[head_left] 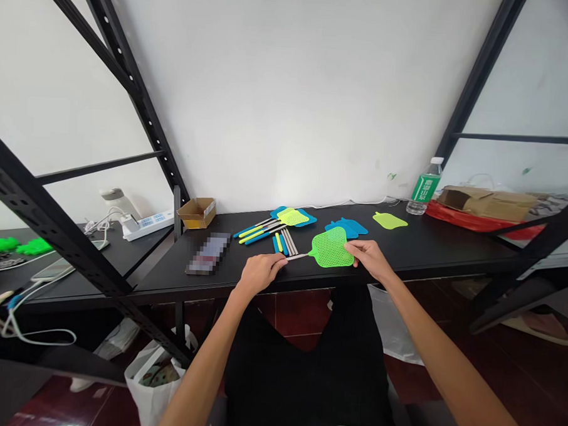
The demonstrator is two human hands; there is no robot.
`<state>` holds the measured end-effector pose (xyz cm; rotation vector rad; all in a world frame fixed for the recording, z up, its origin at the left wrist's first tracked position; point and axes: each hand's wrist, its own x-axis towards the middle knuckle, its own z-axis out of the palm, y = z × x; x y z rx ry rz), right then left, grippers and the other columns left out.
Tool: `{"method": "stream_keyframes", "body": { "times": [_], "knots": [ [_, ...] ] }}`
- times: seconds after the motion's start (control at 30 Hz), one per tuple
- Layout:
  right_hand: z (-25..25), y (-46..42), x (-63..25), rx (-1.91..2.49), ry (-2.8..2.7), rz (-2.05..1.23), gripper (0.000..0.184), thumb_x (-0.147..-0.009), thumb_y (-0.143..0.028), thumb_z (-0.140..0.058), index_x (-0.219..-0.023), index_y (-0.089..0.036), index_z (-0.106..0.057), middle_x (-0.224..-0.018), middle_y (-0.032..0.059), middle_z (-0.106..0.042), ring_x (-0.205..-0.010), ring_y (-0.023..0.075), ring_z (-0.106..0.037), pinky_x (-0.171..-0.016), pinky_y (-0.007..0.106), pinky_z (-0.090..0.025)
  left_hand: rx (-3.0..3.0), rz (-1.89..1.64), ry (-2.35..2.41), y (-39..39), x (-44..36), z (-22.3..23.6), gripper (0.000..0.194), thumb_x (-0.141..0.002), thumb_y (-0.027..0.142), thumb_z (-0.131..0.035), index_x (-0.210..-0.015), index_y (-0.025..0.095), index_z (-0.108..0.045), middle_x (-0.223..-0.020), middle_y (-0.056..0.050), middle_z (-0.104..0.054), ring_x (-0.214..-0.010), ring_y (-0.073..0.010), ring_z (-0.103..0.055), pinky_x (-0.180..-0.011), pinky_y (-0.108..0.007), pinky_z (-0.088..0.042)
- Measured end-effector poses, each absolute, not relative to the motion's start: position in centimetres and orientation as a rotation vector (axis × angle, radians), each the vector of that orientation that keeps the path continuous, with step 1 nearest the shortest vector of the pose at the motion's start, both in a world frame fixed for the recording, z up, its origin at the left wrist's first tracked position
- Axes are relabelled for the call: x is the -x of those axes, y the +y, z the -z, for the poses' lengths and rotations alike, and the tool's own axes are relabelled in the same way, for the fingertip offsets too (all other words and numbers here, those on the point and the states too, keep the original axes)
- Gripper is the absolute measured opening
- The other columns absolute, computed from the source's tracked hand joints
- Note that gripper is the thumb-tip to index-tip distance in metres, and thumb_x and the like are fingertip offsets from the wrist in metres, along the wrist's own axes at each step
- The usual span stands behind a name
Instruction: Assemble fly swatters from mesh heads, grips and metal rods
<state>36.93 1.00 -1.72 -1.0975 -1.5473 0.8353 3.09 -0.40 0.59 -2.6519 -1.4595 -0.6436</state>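
A bright green fly swatter head (332,248) is held level above the front of the black shelf. My right hand (369,257) pinches its right edge between thumb and fingers. My left hand (262,272) is closed on a thin metal rod (298,257) that meets the head's narrow neck. Just behind lie loose metal rods (289,241) and short blue and yellow handle grips (279,243). Farther back, several fly swatters with blue and yellow handles (257,232) lie in a pile. Loose blue heads (348,227) and a yellow-green head (390,221) rest to the right.
On the shelf (168,277) a phone (209,254) and an open cardboard box (197,213) are at left. A water bottle (425,188) stands at back right beside a flattened carton (486,202). Black metal posts (129,84) rise on both sides. A power strip (149,225) lies farther left.
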Motion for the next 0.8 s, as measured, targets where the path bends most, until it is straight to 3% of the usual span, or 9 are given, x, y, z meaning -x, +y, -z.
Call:
{"method": "stream_keyframes", "body": {
  "times": [0.07,0.17,0.27,0.37,0.5,0.57,0.7,0.8],
  "knots": [
    [1.9,1.16,-36.98,1.049,-1.492,-0.899,0.049,-0.081,-0.055,-0.068,-0.11,-0.016,-0.074,-0.07,0.0018,-0.062,-0.049,0.0131,-0.052,-0.049,0.029,-0.044,2.659,0.634,-1.479,-0.4,-3.07,-0.61,0.045,-0.104,0.047,-0.027,-0.097,0.027,-0.067,-0.086,-0.001,-0.072,-0.081,-0.02,-0.065,-0.06,-0.026,-0.029],
    [2.06,1.2,-37.09,0.963,-1.472,-0.96,0.062,-0.085,-0.05,-0.067,-0.138,-0.02,-0.058,-0.067,-0.001,-0.06,-0.052,0.0143,-0.055,-0.052,0.03,-0.048,2.674,0.626,-1.507,-0.24,-2.94,-0.61,0.047,-0.105,0.046,-0.025,-0.092,0.026,-0.065,-0.076,-0.001,-0.069,-0.074,-0.0197,-0.063,-0.059,-0.026,-0.027],
    [1.95,1.02,-37.23,0.885,-1.491,-0.974,0.066,-0.089,-0.044,-0.064,-0.149,-0.026,-0.045,-0.07,-0.0023,-0.061,-0.054,0.0137,-0.057,-0.055,0.029,-0.049,2.69,0.632,-1.52,0.0,-2.81,-0.56,0.046,-0.105,0.044,-0.025,-0.089,0.026,-0.064,-0.073,0.0,-0.067,-0.072,-0.0195,-0.062,-0.059,-0.026,-0.027],
    [1.76,0.92,-37.28,0.866,-1.509,-0.96,0.064,-0.089,-0.041,-0.063,-0.149,-0.03,-0.045,-0.094,0.0027,-0.07,-0.058,0.0131,-0.058,-0.055,0.028,-0.048,2.698,0.635,-1.53,0.12,-2.77,-0.53,0.045,-0.104,0.043,-0.025,-0.087,0.026,-0.063,-0.071,0.0,-0.065,-0.072,-0.0193,-0.061,-0.059,-0.026,-0.026],
    [1.74,1.07,-37.1,0.912,-1.58,-0.896,0.053,-0.087,-0.043,-0.065,-0.137,-0.028,-0.06,-0.116,0.0088,-0.07,-0.08,0.0203,-0.064,-0.056,0.028,-0.047,2.701,0.632,-1.518,0.03,-2.85,-0.62,0.043,-0.104,0.042,-0.027,-0.086,0.026,-0.062,-0.072,0.001,-0.065,-0.073,-0.0192,-0.062,-0.059,-0.026,-0.026],
    [1.85,1.17,-37.04,0.932,-1.581,-0.865,0.051,-0.086,-0.044,-0.067,-0.134,-0.028,-0.064,-0.113,0.0087,-0.072,-0.083,0.0222,-0.065,-0.058,0.029,-0.049,2.699,0.629,-1.513,-0.06,-2.89,-0.69,0.041,-0.104,0.042,-0.029,-0.086,0.026,-0.062,-0.072,0.0,-0.066,-0.074,-0.0195,-0.062,-0.06,-0.026,-0.027],
    [2.01,1.2,-37.05,1.002,-1.565,-0.825,0.05,-0.086,-0.046,-0.066,-0.131,-0.025,-0.066,-0.087,0.0059,-0.075,-0.071,0.0204,-0.063,-0.061,0.032,-0.049,2.706,0.63,-1.501,-0.18,-2.94,-0.78,0.041,-0.104,0.042,-0.03,-0.088,0.026,-0.063,-0.076,0.0,-0.068,-0.077,-0.0199,-0.063,-0.062,-0.026,-0.029],
    [1.81,1.03,-36.99,1.036,-1.567,-0.773,0.045,-0.084,-0.046,-0.067,-0.124,-0.026,-0.071,-0.1,0.0077,-0.076,-0.082,0.0238,-0.066,-0.058,0.03,-0.049,2.709,0.628,-1.503,-0.25,-2.96,-0.85,0.042,-0.104,0.043,-0.029,-0.09,0.026,-0.065,-0.081,-0.001,-0.07,-0.079,-0.02,-0.064,-0.062,-0.026,-0.029]
  ]
}}
